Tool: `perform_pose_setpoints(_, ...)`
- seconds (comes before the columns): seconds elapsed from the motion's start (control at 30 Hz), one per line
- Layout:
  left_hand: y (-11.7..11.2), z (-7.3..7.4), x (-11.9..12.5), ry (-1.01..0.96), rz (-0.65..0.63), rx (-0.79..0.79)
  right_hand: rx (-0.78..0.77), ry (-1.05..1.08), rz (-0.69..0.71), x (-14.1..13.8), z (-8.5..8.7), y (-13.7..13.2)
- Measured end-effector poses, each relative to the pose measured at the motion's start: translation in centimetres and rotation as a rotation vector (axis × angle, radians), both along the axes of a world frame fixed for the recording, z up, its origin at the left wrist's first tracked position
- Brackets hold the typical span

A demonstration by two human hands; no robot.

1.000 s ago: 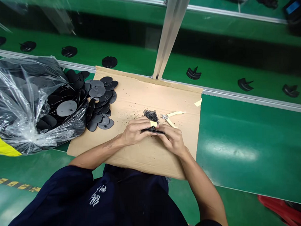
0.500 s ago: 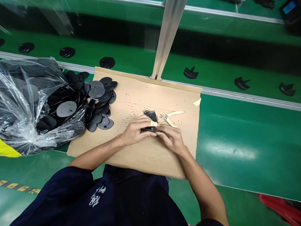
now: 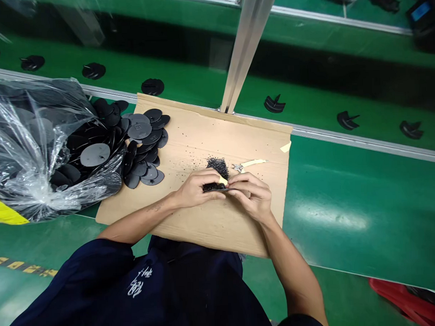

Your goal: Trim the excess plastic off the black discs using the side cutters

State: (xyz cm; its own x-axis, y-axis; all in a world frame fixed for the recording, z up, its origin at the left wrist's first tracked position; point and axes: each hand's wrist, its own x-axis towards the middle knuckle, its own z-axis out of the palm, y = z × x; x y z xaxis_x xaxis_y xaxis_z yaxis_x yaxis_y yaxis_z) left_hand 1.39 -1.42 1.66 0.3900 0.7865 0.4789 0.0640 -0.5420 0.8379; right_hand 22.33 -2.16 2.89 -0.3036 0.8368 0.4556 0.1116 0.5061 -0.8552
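Between my two hands a thin black disc (image 3: 218, 190) is held nearly edge-on, above the cardboard sheet (image 3: 191, 221). My left hand (image 3: 199, 186) grips its left side, with yellow tape around a fingertip. On the right side, the fingers and thumb of my right hand (image 3: 252, 194) pinch its edge. Just beyond the disc lies a heap of small black bits (image 3: 217, 167), partly hidden by my left hand. Side cutters (image 3: 251, 164) with pale yellow handles rest beyond my right hand, one handle mostly covered by it.
At left, a clear plastic bag (image 3: 31, 155) spills black discs (image 3: 140, 130) onto the cardboard's left side. Behind the cardboard stands a metal post (image 3: 240, 62). Black curved parts (image 3: 274, 104) sit spaced along the green surface (image 3: 304, 105) beyond the rail.
The disc has turned slightly in my hands, and the fingers of my right hand have shifted and lifted a little along its edge. The cutters stay put.
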Motion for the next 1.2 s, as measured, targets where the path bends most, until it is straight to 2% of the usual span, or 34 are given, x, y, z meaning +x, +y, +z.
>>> perform_pose_setpoints(0.07,0.1,0.1,-0.2,-0.066,-0.079,-0.205,-0.027,0.029,0.004,0.1,0.1,-0.1)
perform_pose_setpoints(0.17,0.2,0.4,-0.4,-0.135,-0.128,-0.449,-0.062,0.059,0.012,0.2,0.1,0.0)
perform_pose_setpoints(0.3,0.4,0.8,-0.6,-0.161,-0.265,-0.568,-0.126,0.06,0.077,0.4,0.0,0.1)
perform_pose_setpoints(0.4,0.7,1.2,-1.0,-0.137,-0.363,-0.548,-0.162,0.069,0.134,0.4,-0.1,0.2)
perform_pose_setpoints(0.6,0.7,1.9,-1.4,-0.036,-0.453,-0.455,-0.208,0.049,0.246,0.7,0.0,0.2)
perform_pose_setpoints(0.67,0.4,1.7,-1.2,-0.07,-0.45,-0.483,-0.209,0.067,0.254,0.7,0.0,0.2)
perform_pose_setpoints(0.77,-0.1,1.0,-0.7,-0.154,-0.371,-0.554,-0.21,0.091,0.196,0.7,0.1,0.2)
perform_pose_setpoints(0.87,0.0,0.7,-0.6,-0.155,-0.31,-0.586,-0.222,0.08,0.18,0.7,0.1,0.4)
perform_pose_setpoints(1.07,0.8,2.3,-1.4,0.028,-0.397,-0.485,-0.268,0.017,0.322,0.8,-0.1,0.8)
perform_pose_setpoints(1.2,0.9,2.7,-1.6,0.079,-0.428,-0.446,-0.231,0.009,0.311,0.8,-0.3,0.9)
